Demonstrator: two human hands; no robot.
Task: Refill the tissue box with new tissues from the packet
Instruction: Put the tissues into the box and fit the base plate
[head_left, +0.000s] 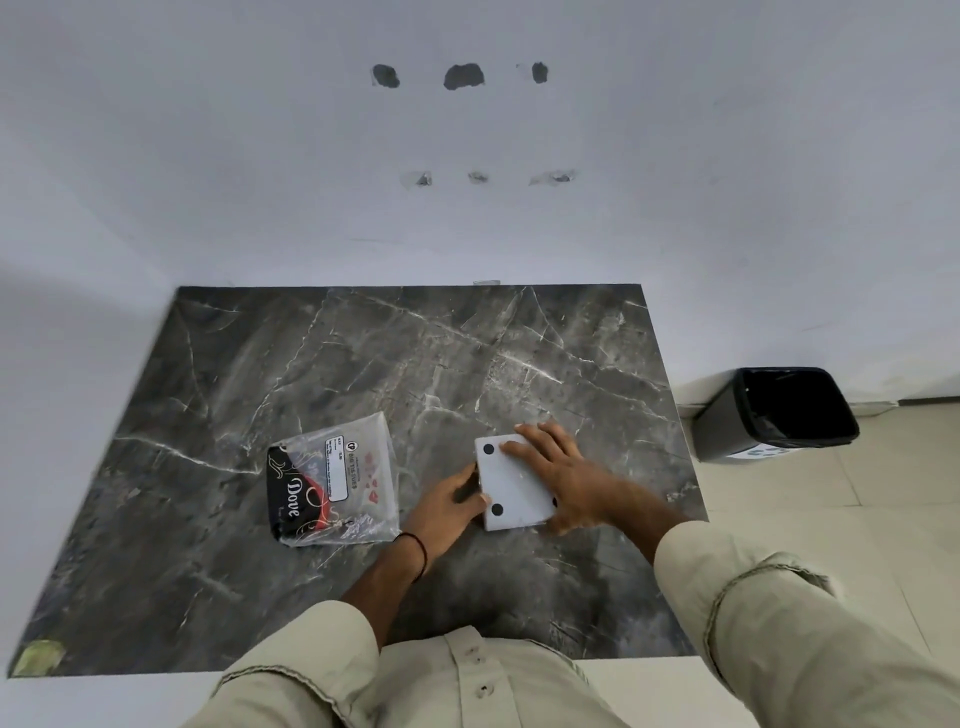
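Observation:
A white square tissue box (511, 493) lies upside down on the dark marble table (363, 364), its flat base with round black feet facing up. My left hand (449, 506) grips the box's left side with the thumb on its near-left corner. My right hand (558, 473) lies flat across the base from the right, fingers spread toward the far edge. Left of the box sits the clear plastic tissue packet (335, 480) with black and red "Dove" print; it looks mostly flat and nobody touches it.
A black waste bin (774, 415) with a dark liner stands on the tiled floor right of the table. A white wall runs behind the table. A greenish patch (39, 657) marks the table's near-left corner.

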